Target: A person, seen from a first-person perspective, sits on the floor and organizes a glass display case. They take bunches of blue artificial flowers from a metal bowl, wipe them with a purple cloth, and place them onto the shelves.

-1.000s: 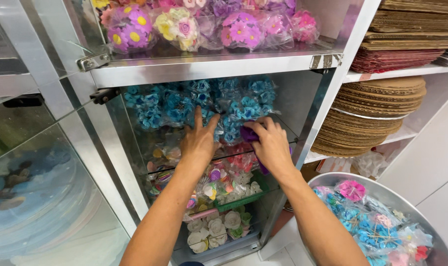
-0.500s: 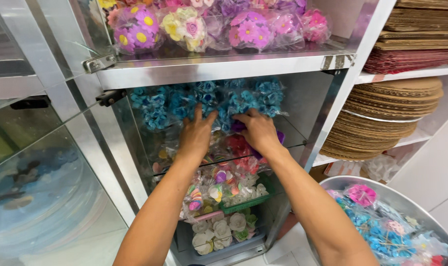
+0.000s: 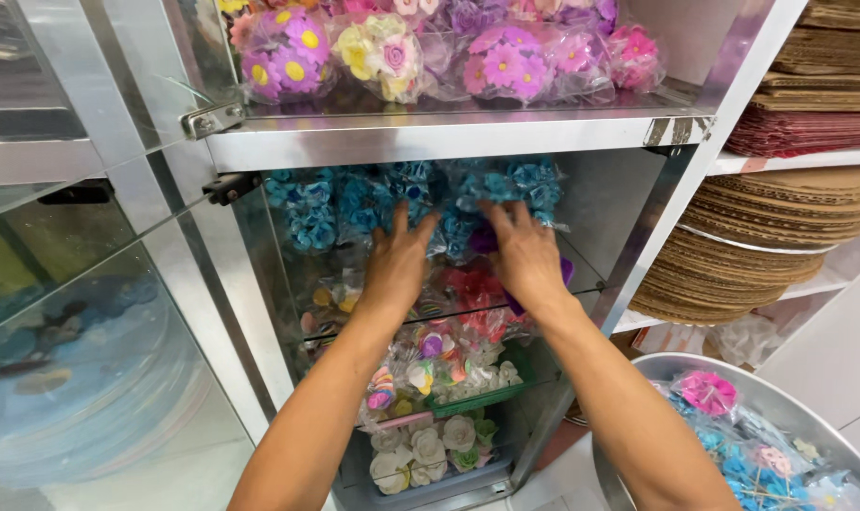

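Both my hands reach into the middle shelf of a glass and metal cabinet (image 3: 449, 137). My left hand (image 3: 398, 260) rests with spread fingers against clear bags of blue sugar flowers (image 3: 354, 203). My right hand (image 3: 522, 254) presses on the same pile of blue flower bags (image 3: 524, 185), fingers apart, with a purple flower bag (image 3: 483, 238) just beside its thumb. Whether either hand grips a bag is hidden by the backs of the hands. Red and mixed-colour flower bags (image 3: 468, 284) lie below my wrists.
The top shelf holds bags of purple, yellow and pink flowers (image 3: 505, 61). White and pastel flowers (image 3: 430, 445) fill the bottom shelves. The open glass door (image 3: 98, 322) stands at left. Stacked round cake boards (image 3: 761, 246) fill shelves at right. A metal bowl (image 3: 761, 378) of bagged flowers sits at lower right.
The view has shifted down a little and both hands have slid slightly right and deeper along the blue flower bags. Nothing has been lifted out.
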